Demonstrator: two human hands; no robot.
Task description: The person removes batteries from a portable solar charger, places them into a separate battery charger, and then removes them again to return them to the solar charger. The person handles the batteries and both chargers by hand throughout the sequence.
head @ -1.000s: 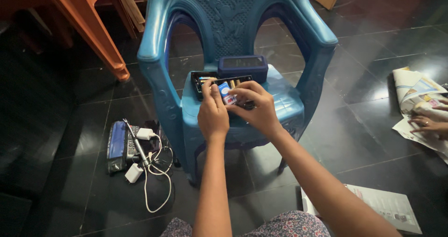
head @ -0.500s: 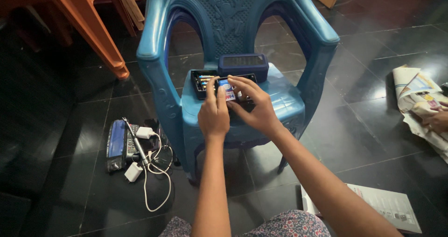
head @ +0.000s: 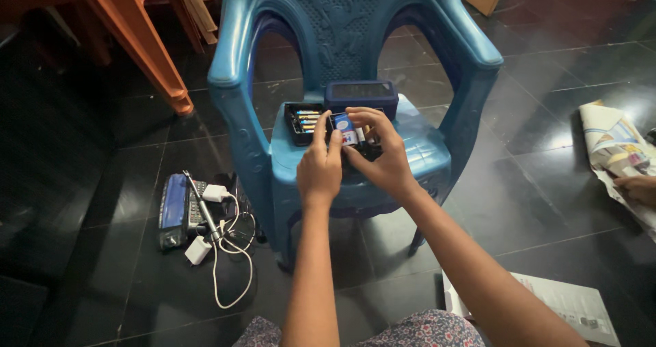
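Observation:
Both of my hands meet over the seat of a blue plastic chair. My left hand and my right hand pinch a small blue, white and red battery between their fingertips. Just beyond it lies a black battery tray with several batteries in its slots. A dark blue box-shaped device stands behind the tray. My right hand hides part of a black object under it.
On the dark tiled floor at the left lie a blue radio-like device, white chargers and a cable. An orange chair leg stands at the back left. Newspaper and another person's hand are at the right; a paper sheet lies near me.
My hands have shifted slightly up and toward the tray with the battery. The other person's hand at the right has slid toward the frame edge.

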